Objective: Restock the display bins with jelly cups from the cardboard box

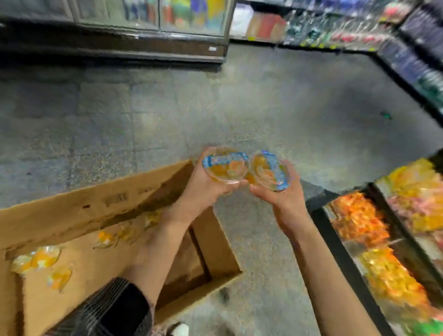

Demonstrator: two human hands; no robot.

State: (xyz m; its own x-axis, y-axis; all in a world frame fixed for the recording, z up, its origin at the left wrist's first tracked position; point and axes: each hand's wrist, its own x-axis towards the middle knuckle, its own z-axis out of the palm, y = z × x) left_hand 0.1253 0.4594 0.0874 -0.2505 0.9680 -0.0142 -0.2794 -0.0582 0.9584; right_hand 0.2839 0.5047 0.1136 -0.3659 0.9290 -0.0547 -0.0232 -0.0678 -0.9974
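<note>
- Several jelly cups (36, 258) lie loose in the cardboard box (83, 209) nearest the person, low on the left.
- Display bins (383, 265) stand at right, well stocked.
- Left hand (205, 185) cradles one cup (226, 165); right hand (284, 200) cradles a second cup (269, 172), fingers curled under each, rims touching.
- Judged light, thin-walled, slick, with film lids liable to puncture: support from beneath, not by the lid.

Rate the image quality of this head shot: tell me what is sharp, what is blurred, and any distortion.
Head view: sharpest at centre, where the left hand and right hand each hold a jelly cup; the display bins and far shelves smear with motion blur; wide-angle distortion bends the edges.
</note>
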